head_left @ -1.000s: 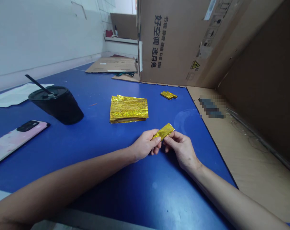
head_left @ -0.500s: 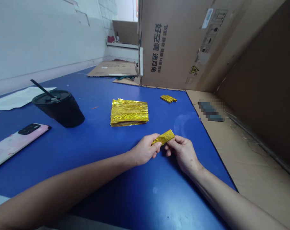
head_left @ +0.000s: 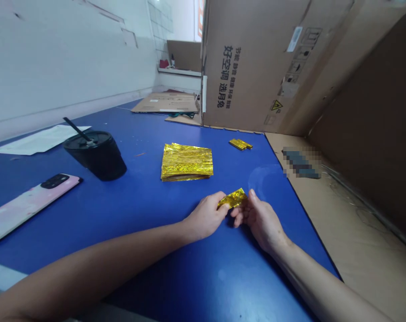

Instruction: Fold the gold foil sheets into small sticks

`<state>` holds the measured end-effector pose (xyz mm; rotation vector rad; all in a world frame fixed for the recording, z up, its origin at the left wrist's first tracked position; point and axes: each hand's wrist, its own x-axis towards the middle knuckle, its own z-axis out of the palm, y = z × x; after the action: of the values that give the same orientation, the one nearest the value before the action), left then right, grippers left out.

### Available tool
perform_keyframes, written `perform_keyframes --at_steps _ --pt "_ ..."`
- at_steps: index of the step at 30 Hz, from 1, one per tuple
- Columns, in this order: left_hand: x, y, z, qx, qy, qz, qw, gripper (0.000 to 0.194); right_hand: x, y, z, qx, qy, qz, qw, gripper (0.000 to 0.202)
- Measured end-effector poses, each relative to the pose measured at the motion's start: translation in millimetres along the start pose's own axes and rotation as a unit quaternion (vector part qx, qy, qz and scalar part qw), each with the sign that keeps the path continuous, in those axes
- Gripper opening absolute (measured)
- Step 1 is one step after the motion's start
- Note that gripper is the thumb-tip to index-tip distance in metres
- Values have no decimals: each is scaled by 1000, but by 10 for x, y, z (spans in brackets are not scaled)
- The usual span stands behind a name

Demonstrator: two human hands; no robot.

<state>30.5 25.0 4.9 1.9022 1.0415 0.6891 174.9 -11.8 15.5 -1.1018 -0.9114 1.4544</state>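
Note:
Between thumb and fingers, my left hand (head_left: 207,215) grips a folded strip of shiny gold foil paper (head_left: 234,198) by its near end. At the strip's far end is my right hand (head_left: 260,219), its thumb raised away from the foil and its fingers curled below and beside it. Whether those fingertips touch the strip is hard to see. Beyond my hands lies a stack of gold foil sheets (head_left: 187,162) on the blue table (head_left: 149,201). Farther back, to the right, a few small folded gold pieces (head_left: 240,144) lie together.
To the left stand a black cup with a straw (head_left: 100,154) and a pink-cased phone (head_left: 31,203). A white paper sheet (head_left: 35,139) lies behind them. A large cardboard box (head_left: 253,67) walls off the back right, and a cardboard flap (head_left: 323,205) borders the table's right edge.
My right thumb has lifted off the gold strip, and the right hand has opened somewhat. My left hand keeps its grip. The whole view has shifted slightly.

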Motion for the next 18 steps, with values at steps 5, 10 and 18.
perform_keyframes --at_steps 5,10,18 --pt "-22 64 -43 47 -6 1 999 16 13 9 -14 -36 24 -24 999 27" --pt "-8 68 -85 38 -39 -7 999 20 15 3 -13 -24 24 -43 998 22" --pt "53 -19 -82 -36 -62 -23 997 20 15 24 -31 -7 -11 -51 999 17"
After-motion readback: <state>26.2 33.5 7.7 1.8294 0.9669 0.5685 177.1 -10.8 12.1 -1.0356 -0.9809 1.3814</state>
